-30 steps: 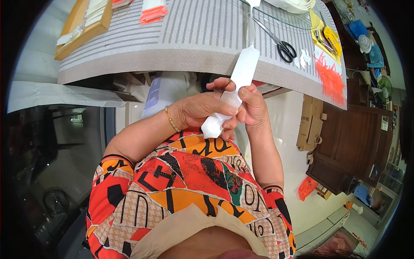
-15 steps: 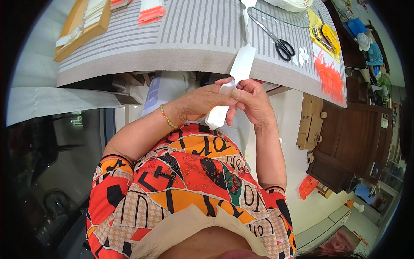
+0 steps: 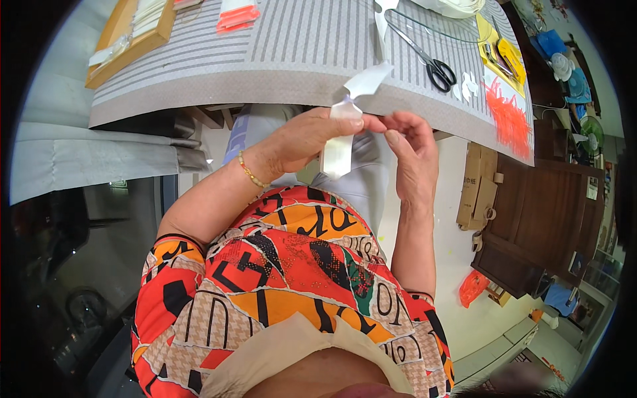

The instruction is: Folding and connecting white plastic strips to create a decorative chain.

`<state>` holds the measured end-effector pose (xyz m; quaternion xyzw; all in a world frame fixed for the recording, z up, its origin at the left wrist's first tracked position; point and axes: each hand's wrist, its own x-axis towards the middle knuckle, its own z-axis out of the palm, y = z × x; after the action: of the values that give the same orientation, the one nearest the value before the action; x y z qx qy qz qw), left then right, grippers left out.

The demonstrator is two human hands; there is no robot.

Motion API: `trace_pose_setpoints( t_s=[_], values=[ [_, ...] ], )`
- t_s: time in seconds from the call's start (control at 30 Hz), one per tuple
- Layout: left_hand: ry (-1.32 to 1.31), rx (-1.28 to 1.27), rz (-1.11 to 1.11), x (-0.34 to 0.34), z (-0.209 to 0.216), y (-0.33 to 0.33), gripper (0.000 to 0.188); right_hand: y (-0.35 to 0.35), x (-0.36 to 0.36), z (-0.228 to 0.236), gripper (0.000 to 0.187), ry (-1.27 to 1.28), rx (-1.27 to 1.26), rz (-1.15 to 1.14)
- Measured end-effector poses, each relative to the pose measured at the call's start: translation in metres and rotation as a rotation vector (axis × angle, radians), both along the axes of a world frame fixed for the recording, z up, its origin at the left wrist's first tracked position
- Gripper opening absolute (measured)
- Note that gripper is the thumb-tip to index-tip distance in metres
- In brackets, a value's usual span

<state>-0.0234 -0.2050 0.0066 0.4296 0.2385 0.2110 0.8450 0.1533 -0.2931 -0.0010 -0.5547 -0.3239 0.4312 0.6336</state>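
Head camera: I look steeply down from the wearer's head, wide fisheye.
Shirt (image 3: 292,278): nearest my lens, large at lower middle.
Left hand (image 3: 298,144) and right hand (image 3: 415,158): farther out, above centre.
Table (image 3: 199,87): beyond, along the top.
Cabinet (image 3: 527,219): farther off, right.

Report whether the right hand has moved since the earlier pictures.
Yes. The right hand has shifted rightward, judged against the black-handled scissors: it now sits more nearly below their handles in the view.

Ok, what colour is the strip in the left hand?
The strip is white; best seen in the head view.
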Motion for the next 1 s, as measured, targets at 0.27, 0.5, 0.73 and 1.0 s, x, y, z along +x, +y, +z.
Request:
trace_pose_setpoints(
  t_s=[0.27,0.5,0.73,1.0],
  values=[
    [-0.003,0.034,-0.013,0.002,0.001,0.002,0.036,-0.004,-0.035,-0.017,0.038,0.302,-0.132,0.269],
    [0.043,-0.084,0.027,0.008,-0.001,0.008,0.035,-0.007,-0.041,-0.033,0.032,0.565,-0.158,0.423],
    [0.05,-0.062,0.056,0.014,-0.008,0.014,0.034,-0.003,-0.041,-0.033,0.029,0.57,-0.144,0.419],
    [0.034,-0.055,0.1,0.021,-0.009,0.012,0.03,0.0,-0.036,-0.041,0.027,0.557,-0.154,0.376]
  ],
)
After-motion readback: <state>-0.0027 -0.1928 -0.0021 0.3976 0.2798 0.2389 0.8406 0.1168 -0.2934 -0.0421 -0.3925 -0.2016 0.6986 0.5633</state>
